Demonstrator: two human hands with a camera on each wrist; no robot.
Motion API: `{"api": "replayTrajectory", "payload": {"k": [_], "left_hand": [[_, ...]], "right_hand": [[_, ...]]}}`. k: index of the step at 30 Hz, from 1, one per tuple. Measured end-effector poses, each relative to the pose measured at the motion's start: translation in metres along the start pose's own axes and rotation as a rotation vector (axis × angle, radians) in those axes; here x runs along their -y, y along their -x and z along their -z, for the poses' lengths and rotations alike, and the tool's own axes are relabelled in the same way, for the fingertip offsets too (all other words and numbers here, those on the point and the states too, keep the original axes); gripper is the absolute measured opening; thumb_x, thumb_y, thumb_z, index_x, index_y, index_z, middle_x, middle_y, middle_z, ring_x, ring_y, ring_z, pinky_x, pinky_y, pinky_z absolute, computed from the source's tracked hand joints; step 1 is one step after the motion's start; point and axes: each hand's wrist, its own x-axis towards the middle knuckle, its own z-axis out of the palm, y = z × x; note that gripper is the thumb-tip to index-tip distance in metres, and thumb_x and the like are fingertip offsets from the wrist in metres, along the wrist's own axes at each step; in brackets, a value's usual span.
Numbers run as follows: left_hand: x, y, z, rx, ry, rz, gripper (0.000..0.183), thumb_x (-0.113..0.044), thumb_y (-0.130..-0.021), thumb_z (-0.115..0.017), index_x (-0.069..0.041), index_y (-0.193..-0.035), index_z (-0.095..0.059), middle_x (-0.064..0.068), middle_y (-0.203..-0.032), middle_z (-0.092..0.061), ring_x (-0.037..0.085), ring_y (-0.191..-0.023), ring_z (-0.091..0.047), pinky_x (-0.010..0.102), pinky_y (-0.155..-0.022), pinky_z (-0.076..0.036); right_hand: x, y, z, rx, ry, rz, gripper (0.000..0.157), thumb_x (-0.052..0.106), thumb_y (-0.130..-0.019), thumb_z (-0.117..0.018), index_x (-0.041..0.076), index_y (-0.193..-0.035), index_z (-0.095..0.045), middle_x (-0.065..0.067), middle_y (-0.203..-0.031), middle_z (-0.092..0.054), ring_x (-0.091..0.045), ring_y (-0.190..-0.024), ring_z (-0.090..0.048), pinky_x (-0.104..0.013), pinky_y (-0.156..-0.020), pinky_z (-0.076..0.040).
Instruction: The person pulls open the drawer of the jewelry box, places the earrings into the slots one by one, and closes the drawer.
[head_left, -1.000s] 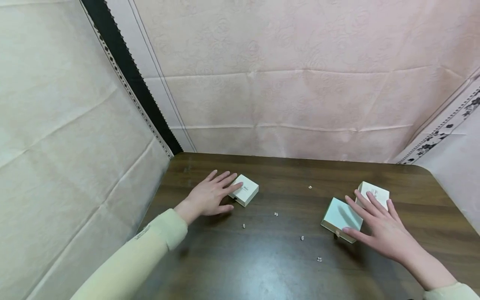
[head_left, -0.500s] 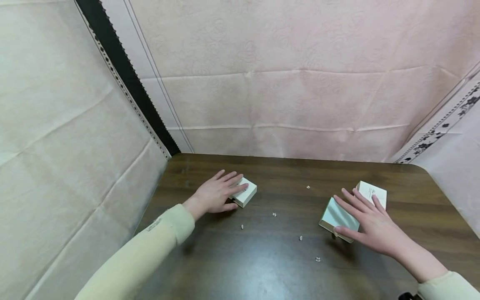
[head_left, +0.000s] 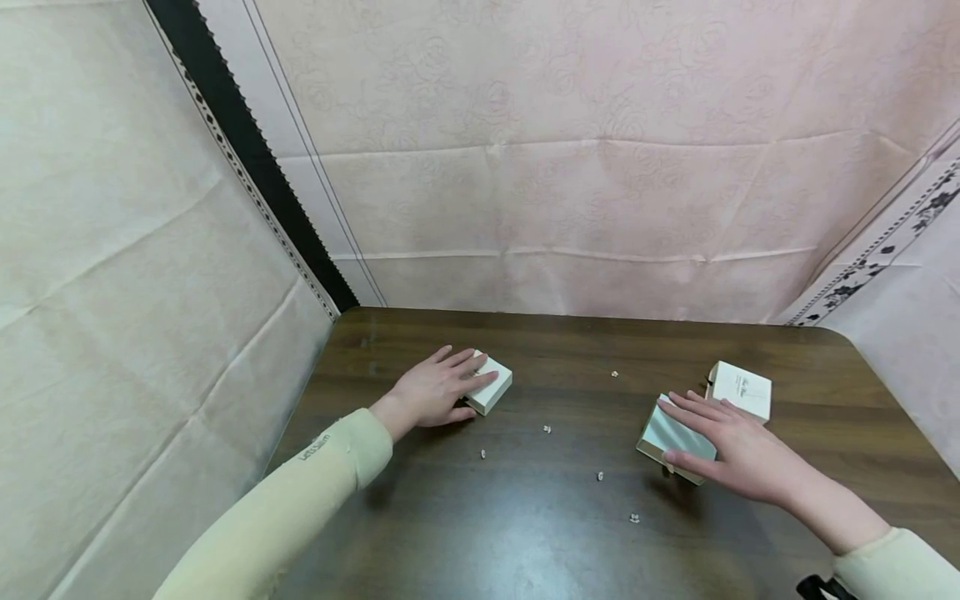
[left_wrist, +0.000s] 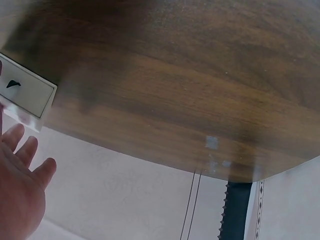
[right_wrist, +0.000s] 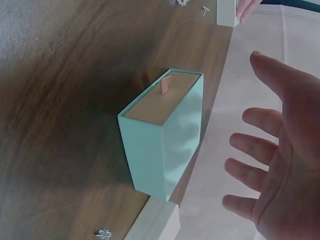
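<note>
My left hand (head_left: 435, 390) reaches over a small white drawer-style box (head_left: 495, 392), its fingers stretched across part of the lid. In the left wrist view, that box's end (left_wrist: 30, 92) shows a dark pull tab. My right hand (head_left: 742, 450) is spread over a mint-green drawer box (head_left: 675, 429), fingers extended and holding nothing. The right wrist view shows a gap between the fingers and the green box (right_wrist: 182, 135), which has a tan drawer front with a pinkish ribbon tab. Behind it lies another white box (head_left: 742, 390) with printing on top.
Several tiny shiny pieces lie scattered on the dark wood table (head_left: 525, 533), among them a flower-shaped one (right_wrist: 103, 234) and a stud-like one (head_left: 600, 476). Pale cloth (head_left: 570, 208) hangs behind the table's far edge, and another cloth panel (head_left: 150, 333) hangs at the left.
My left hand has shifted slightly right, further over its white box. My right hand has drawn left off the right white box, and its fingers have come closer together. The boxes stay put.
</note>
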Motion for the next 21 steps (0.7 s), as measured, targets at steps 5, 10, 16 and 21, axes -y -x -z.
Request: {"api": "replayTrajectory", "payload": {"k": [5, 10, 16, 21], "left_hand": [[0.0, -0.001, -0.003, -0.009, 0.013, 0.002, 0.075, -0.06, -0.107, -0.056, -0.031, -0.171, -0.03, 0.005, -0.174, -0.032, 0.028, -0.16, -0.033, 0.053, -0.129, -0.029], [0.0, -0.003, -0.004, -0.015, 0.07, 0.011, 0.074, -0.058, -0.108, -0.056, -0.03, -0.171, -0.03, 0.006, -0.174, -0.032, 0.028, -0.16, -0.033, 0.052, -0.129, -0.03], [-0.001, -0.004, -0.006, -0.028, 0.1, 0.012, 0.072, -0.056, -0.108, -0.056, -0.029, -0.171, -0.031, 0.007, -0.174, -0.034, 0.028, -0.159, -0.034, 0.052, -0.128, -0.031], [-0.003, -0.005, -0.005, -0.037, 0.111, 0.003, 0.072, -0.055, -0.109, -0.056, -0.028, -0.17, -0.032, 0.008, -0.173, -0.034, 0.029, -0.159, -0.035, 0.051, -0.128, -0.032]], "right_hand": [[0.001, -0.005, 0.007, 0.048, 0.002, 0.001, 0.068, 0.047, -0.093, -0.082, 0.01, -0.147, -0.066, -0.017, -0.153, -0.06, -0.047, -0.14, -0.056, -0.072, -0.109, -0.042], [0.002, -0.01, 0.011, 0.078, 0.003, 0.01, 0.063, 0.045, -0.094, -0.081, 0.006, -0.142, -0.07, -0.018, -0.149, -0.063, -0.046, -0.138, -0.058, -0.073, -0.109, -0.041], [0.005, -0.016, 0.016, 0.129, 0.034, 0.0, 0.058, 0.046, -0.096, -0.079, 0.006, -0.137, -0.073, -0.019, -0.142, -0.068, -0.047, -0.133, -0.061, -0.068, -0.109, -0.045], [0.006, -0.02, 0.018, 0.136, 0.041, 0.007, 0.053, 0.044, -0.096, -0.078, 0.007, -0.134, -0.075, -0.019, -0.138, -0.07, -0.048, -0.129, -0.064, -0.066, -0.104, -0.051]]}}
